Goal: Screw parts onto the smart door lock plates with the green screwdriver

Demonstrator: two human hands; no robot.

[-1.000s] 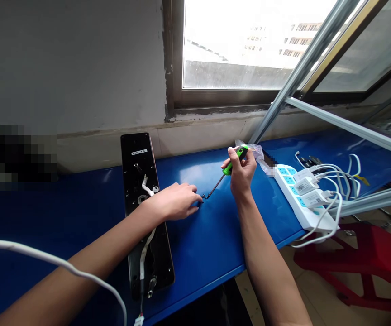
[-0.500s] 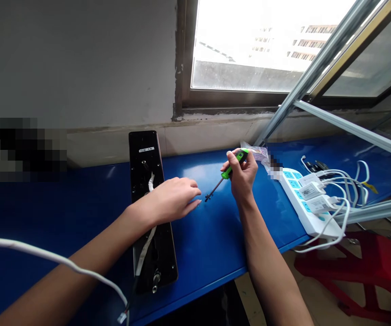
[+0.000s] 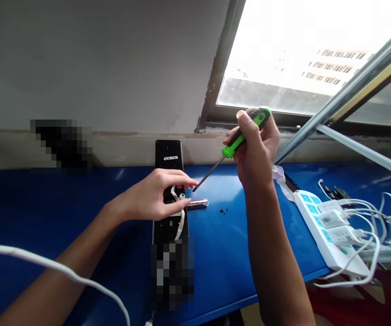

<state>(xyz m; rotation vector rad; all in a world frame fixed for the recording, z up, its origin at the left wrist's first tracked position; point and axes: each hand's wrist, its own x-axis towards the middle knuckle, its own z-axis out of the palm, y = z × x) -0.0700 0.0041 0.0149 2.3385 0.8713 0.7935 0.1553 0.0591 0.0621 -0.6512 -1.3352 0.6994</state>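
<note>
My right hand [image 3: 258, 147] grips a green and black screwdriver [image 3: 241, 136], its shaft slanting down to the left. The tip is beside the index finger of my left hand [image 3: 158, 194]. That hand is above a long black panel [image 3: 168, 148], thumb and fingers apart; I see nothing held between them. A white wrapped cable [image 3: 181, 226] runs along the panel, partly hidden by my hand. Small black screws [image 3: 223, 210] lie on the blue table to the right. A short, shiny, pinkish bar-like object [image 3: 198, 203] lies beside the panel.
A white power strip [image 3: 331, 246] with plugged-in chargers and looped white cables lies along the right of the blue table [image 3: 222, 262]. A metal frame bar [image 3: 300, 129] slants up before the window. Another white cable [image 3: 56, 267] crosses above my left forearm. Pixelated patches hide parts of the scene.
The screwdriver has risen from the small screws, its tip now close to my left fingers. My left thumb and fingers have spread wider. The view has shifted, showing the pinkish bar-like object.
</note>
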